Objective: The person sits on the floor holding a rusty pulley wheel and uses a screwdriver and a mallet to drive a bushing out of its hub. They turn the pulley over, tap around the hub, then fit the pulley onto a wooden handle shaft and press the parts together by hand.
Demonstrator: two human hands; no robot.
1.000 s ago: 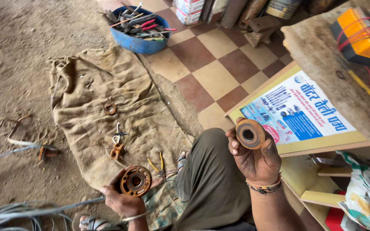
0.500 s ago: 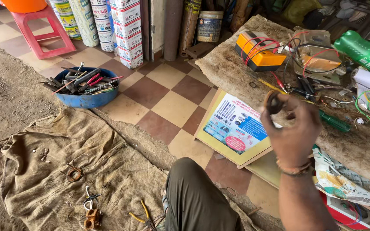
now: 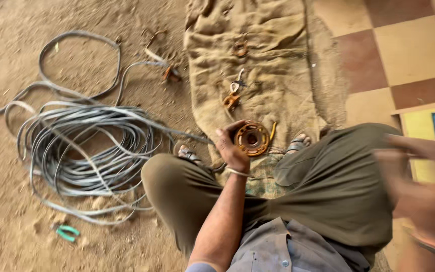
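Sandy dirt floor (image 3: pixel 101 30) meets checkered tan-and-brown tiles (image 3: pixel 404 55), a burlap sack (image 3: pixel 278 45) spread between them.

I squat on the dirt, my left hand (image 3: pixel 231 151) between my knees, gripping a round disc part (image 3: pixel 251 138) that sits at its three o'clock, just above the near edge of the sackcloth (image 3: pixel 273 55). The sackcloth stretches away toward twelve o'clock; on it, a small tool (image 3: pixel 232 95) lies at twelve from the disc, and a ring (image 3: pixel 239 49) lies beyond that. A coil of cable (image 3: pixel 86 146) spreads on the ground at nine o'clock from my hand, with pliers (image 3: pixel 67 232) on the dirt at six of the coil. Tiled floor (image 3: pixel 404 45) lies at two o'clock. My right hand (image 3: pixel 424 186) hangs blurred at four o'clock, over my right knee.
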